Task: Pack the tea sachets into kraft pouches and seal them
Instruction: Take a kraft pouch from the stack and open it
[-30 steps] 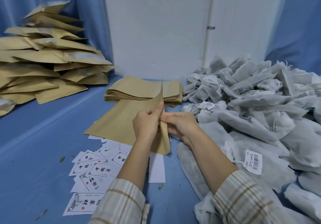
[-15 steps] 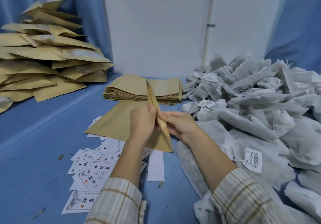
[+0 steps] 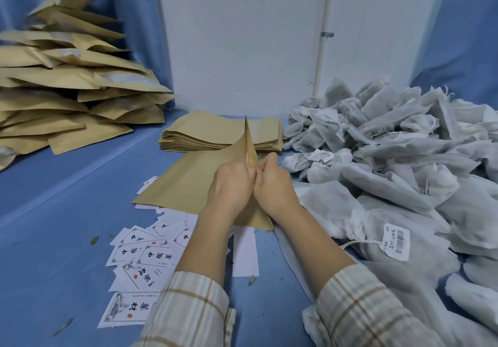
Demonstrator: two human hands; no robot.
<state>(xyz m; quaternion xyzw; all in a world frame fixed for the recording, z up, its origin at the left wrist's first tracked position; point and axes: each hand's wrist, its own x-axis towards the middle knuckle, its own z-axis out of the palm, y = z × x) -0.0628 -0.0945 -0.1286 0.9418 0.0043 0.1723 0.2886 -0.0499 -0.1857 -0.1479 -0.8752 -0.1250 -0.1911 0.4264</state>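
Kraft pouch [image 3: 204,182] mid-frame, edge-on now, mouth upright. My left hand [image 3: 231,185] and right hand [image 3: 273,185] closed in, knuckles touching, each pinching one lip. Mouth barely parted; sachet pile [image 3: 390,163] right, untouched.

White paper cards [image 3: 142,259] on the blue table, black Chinese brush letters reading 中国茶 with small red stamps, bigger card [image 3: 129,310] nearest with a bird drawing, white tag [image 3: 396,241] on a grey sachet with a barcode, small print too tiny to read
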